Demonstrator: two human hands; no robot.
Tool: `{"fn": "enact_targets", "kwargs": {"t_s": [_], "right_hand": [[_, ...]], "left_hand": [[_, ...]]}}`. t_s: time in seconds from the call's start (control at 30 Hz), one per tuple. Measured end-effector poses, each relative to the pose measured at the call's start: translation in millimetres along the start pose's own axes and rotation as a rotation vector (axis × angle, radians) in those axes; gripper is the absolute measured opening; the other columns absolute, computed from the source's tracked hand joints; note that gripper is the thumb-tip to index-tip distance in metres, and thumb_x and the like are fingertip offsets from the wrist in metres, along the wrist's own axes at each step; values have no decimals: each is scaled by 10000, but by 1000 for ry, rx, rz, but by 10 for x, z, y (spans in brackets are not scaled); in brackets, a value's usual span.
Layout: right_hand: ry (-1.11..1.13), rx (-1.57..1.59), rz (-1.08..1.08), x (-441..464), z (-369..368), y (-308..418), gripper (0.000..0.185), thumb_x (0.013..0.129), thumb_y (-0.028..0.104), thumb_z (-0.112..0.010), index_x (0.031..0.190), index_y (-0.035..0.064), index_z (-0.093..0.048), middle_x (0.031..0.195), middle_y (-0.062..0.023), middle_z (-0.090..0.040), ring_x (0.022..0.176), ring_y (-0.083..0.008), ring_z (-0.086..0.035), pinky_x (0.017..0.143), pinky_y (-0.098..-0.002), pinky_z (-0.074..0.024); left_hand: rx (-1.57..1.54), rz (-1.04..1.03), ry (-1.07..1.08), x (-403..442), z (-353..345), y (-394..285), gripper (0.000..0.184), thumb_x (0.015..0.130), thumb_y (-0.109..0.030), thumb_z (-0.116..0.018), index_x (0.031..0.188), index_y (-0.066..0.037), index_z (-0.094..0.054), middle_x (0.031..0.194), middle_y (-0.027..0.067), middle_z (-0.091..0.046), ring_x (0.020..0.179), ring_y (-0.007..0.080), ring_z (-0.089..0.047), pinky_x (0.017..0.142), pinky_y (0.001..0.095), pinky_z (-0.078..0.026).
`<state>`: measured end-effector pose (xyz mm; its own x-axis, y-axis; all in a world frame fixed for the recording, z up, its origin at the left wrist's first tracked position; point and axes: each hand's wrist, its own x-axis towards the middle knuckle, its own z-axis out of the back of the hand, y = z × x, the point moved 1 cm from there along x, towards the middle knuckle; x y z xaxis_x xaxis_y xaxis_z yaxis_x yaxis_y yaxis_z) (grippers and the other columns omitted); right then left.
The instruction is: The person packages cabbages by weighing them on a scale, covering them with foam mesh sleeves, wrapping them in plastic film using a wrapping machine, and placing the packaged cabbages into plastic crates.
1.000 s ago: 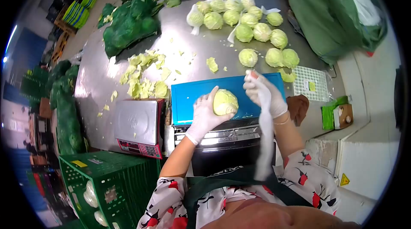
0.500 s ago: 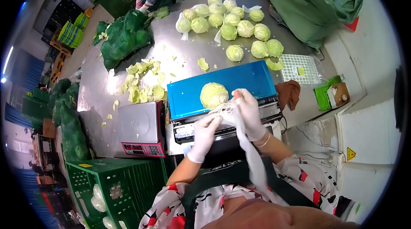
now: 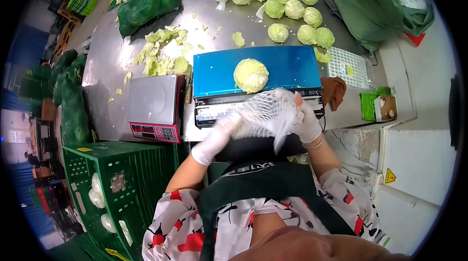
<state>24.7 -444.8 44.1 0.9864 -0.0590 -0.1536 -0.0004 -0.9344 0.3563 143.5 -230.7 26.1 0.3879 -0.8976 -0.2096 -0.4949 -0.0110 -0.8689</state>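
My gloved left hand (image 3: pixel 218 139) and my gloved right hand (image 3: pixel 308 122) hold a white mesh net sleeve (image 3: pixel 265 114) stretched wide between them. The net hangs in front of the blue-topped machine (image 3: pixel 209 73), and its loose tail droops near my right hand. Just beyond the net, a pale green cabbage (image 3: pixel 251 75) sits on the blue top. My left hand is somewhat blurred, with its fingertips at the net's left side. The right fingers grip the opposite side, partly covered by mesh.
Left of the machine stands a weighing scale (image 3: pixel 153 100), with loose leaves (image 3: pixel 163 51) behind it. Several cabbages (image 3: pixel 292 10), some netted, lie at the back. A green mesh sack (image 3: pixel 148 5) is at the back left. A green crate (image 3: pixel 126 183) stands lower left; a white-celled tray (image 3: pixel 347 68) lies right.
The bunched net has been spread wide, and my hands have moved apart. The cabbage stays on the blue top. My view has tipped downward, so the person across the table is out of sight.
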Motion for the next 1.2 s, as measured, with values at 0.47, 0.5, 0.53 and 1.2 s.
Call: {"fn": "enact_targets", "kwargs": {"t_s": [0.47, 0.5, 0.53, 1.2], "right_hand": [[-668, -1425, -29, 1664, 1214, 345, 612, 979, 517, -408, 990, -37, -667, 996, -317, -651, 1065, -474, -586, 890, -477, -456], [-656, -1422, 76, 1689, 1136, 336, 612, 983, 513, -404, 985, -41, -665, 966, -311, -656, 1030, -478, -590, 876, -476, -458], [-644, -1416, 178, 1681, 1062, 315, 613, 987, 509, -400, 980, -44, -663, 936, -306, -661, 995, -482, -595, 862, -475, -460], [-164, -845, 266, 1301, 933, 532, 658, 928, 232, -652, 1443, -58, -364, 1481, -231, -392, 1383, -296, -390, 1145, -394, -314]], "left_hand": [[397, 96, -715, 1479, 1193, 406, 472, 941, -296, -426, 1091, 95, -645, 843, 161, -684, 733, 210, -633, 651, 349, -489], [263, 92, -735, 1510, 1088, 345, 467, 964, -294, -447, 1149, 96, -624, 977, 176, -697, 838, 206, -658, 724, 335, -507], [134, 96, -705, 1547, 1050, 344, 468, 998, -332, -449, 1221, 53, -591, 1070, 134, -678, 943, 199, -647, 800, 321, -509], [-643, 83, -209, 2042, 1028, -57, 507, 805, -163, -452, 1248, 71, -531, 1202, 241, -627, 1117, 387, -610, 1021, 477, -469]]}}
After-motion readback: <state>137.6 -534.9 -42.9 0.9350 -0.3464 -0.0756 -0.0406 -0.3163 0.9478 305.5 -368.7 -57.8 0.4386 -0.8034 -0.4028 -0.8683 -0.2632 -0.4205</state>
